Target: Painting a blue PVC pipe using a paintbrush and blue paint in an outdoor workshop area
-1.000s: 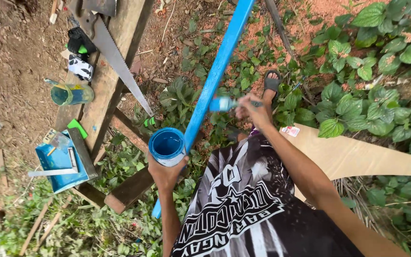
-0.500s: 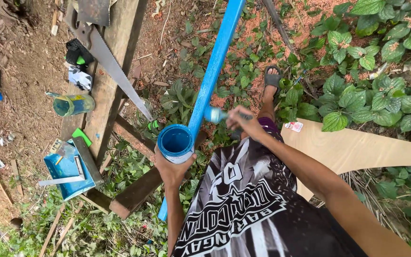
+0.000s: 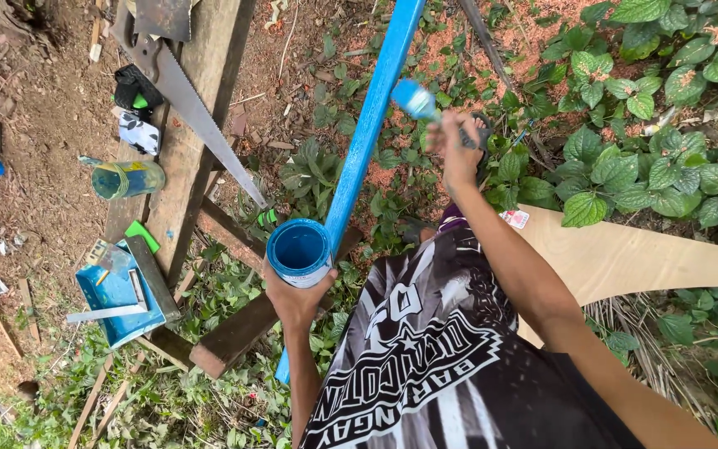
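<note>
The person's left hand [image 3: 295,298] is wrapped around a small round can of blue paint [image 3: 299,251] and holds it up from below. The can is open and looks full of blue inside. It sits just left of a long blue pole [image 3: 369,125], touching or almost touching it — the picture does not let one tell which.

The right hand [image 3: 456,150] is closed around the handle of a paintbrush [image 3: 415,100]. The brush's tip is blue and blurry. It is right beside the pole, on its right side, farther away than the can.

The pole runs from the near middle of the scene up to the far edge, leaning a little to the right. It lies over wooden beams [image 3: 234,328] and green plants.

On the left, a hand saw [image 3: 184,96] rests on a wide wooden plank [image 3: 201,75]. Near it stands a clear jar [image 3: 129,178] on the dirt. A blue tray [image 3: 114,303] with a flat metal tool in it sits at the near left.

On the right, a pale curved board [image 3: 641,259] lies among leafy vines [image 3: 650,150] — well apart from the can.
</note>
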